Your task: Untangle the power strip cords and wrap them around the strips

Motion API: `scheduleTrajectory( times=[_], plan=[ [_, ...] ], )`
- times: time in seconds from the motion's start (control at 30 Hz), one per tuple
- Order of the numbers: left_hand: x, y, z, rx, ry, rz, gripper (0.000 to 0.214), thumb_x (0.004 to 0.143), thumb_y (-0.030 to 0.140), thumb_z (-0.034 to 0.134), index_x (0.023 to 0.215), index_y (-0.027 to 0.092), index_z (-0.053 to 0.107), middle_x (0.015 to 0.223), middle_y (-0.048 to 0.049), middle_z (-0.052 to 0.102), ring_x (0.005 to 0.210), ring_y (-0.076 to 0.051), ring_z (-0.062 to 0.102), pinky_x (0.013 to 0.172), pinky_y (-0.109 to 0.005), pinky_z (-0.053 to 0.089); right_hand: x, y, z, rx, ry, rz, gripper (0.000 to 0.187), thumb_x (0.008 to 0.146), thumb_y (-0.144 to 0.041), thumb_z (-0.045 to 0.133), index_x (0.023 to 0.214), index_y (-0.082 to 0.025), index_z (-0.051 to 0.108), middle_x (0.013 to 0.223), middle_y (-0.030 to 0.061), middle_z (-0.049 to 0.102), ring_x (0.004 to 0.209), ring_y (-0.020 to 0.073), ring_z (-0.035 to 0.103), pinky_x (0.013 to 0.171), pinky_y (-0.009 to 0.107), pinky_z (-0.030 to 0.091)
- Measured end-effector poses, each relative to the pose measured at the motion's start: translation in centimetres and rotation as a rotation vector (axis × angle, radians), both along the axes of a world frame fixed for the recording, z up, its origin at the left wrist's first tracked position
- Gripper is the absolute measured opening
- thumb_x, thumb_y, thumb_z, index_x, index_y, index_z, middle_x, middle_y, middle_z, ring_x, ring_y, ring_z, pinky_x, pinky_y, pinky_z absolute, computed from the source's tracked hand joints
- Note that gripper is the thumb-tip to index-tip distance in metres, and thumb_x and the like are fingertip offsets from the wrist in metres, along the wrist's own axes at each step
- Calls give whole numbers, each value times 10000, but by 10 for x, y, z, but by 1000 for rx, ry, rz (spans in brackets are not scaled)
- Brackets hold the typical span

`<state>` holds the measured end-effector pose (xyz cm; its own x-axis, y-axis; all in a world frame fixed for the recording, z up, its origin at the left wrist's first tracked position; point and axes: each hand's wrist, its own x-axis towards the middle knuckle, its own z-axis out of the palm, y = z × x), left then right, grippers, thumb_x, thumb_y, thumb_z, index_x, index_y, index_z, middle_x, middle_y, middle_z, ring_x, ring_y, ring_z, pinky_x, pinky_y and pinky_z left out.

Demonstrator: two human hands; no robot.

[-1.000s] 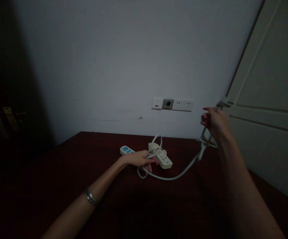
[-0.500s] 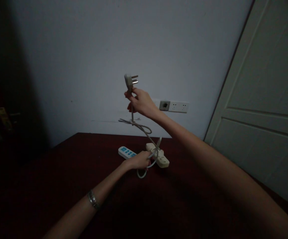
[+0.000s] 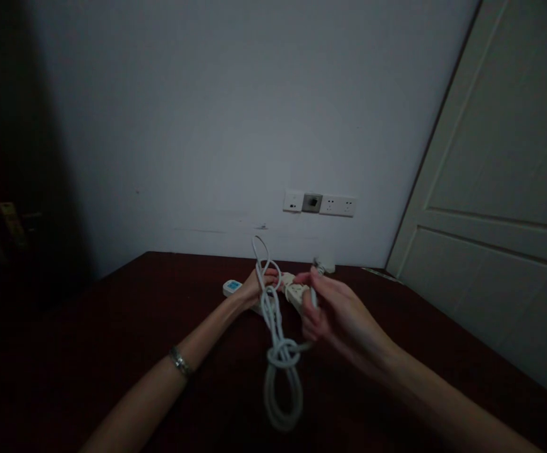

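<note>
My left hand is closed at the upper loops of a pale power cord, its fingertips beside a cream power strip. Cord loops partly cover those fingers. My right hand is closed around another stretch of the cord, close to its ribbed end and a white plug. Between and below the hands hangs the cord's knotted bundle, with a wide loop at the bottom. A white power strip with blue sockets lies behind my left hand and wrist, mostly hidden.
Everything lies on a dark red table against a pale wall. Wall sockets sit above the table's back edge. A white panelled door stands to the right, and a dark area with a brass-coloured fitting is at left.
My right hand has come down from in front of the wall to the table, bringing the plug and cord lower. My left hand has shifted slightly up and left. The knotted bundle now hangs nearer me.
</note>
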<state>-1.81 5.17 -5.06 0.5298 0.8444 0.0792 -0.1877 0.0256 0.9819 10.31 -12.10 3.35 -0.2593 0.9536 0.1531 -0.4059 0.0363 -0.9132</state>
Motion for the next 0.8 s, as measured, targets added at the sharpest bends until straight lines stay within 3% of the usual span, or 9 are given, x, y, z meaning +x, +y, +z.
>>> scheduleTrajectory(
  times=[0.07,0.17,0.33,0.43,0.53,0.63,0.8],
  plan=[
    [1,-1,2,-21,-36,28,148,752,108,558,896,77,568,694,-38,600,541,-75,567,495,-165,441,28,-2,-20,-75,-6,-35,303,797,-428,565,911,-147,574,386,-107,316,314,23,214,338,154,194],
    [2,-7,6,-44,-96,-19,155,711,85,529,850,78,597,676,-55,612,523,-87,572,476,-173,444,70,2,-38,-121,-133,-147,330,781,-436,579,908,-132,598,384,-117,265,331,20,143,349,164,136],
    [6,-23,12,-29,-104,-218,334,563,-10,553,878,78,620,719,-68,633,592,-116,598,484,-177,454,120,21,-43,-9,-609,-370,377,711,-504,607,819,-144,632,380,-91,334,329,56,282,353,186,219],
    [6,-32,15,-12,-100,-337,364,546,-4,594,900,77,624,735,-80,641,616,-126,603,494,-185,471,126,34,-44,173,-871,-447,300,718,-470,602,682,-176,646,436,-36,479,390,105,418,377,212,297],
    [4,-37,19,28,-84,-420,315,599,68,622,914,79,621,770,-98,646,642,-147,611,504,-220,502,117,46,-50,383,-1022,-464,243,761,-410,566,772,-208,701,676,22,674,648,227,616,574,305,464],
    [0,-38,21,57,-75,-436,295,631,128,627,923,88,608,767,-95,643,628,-161,614,469,-243,513,106,55,-57,530,-1081,-529,258,806,-364,514,879,-209,707,897,62,706,835,300,641,754,393,473],
    [-1,-34,22,84,-75,-363,321,600,121,631,915,99,571,712,-66,635,537,-169,613,385,-249,491,110,72,-62,764,-1269,-641,275,863,-319,431,936,-204,669,891,102,702,775,264,661,709,362,495]
  ],
)
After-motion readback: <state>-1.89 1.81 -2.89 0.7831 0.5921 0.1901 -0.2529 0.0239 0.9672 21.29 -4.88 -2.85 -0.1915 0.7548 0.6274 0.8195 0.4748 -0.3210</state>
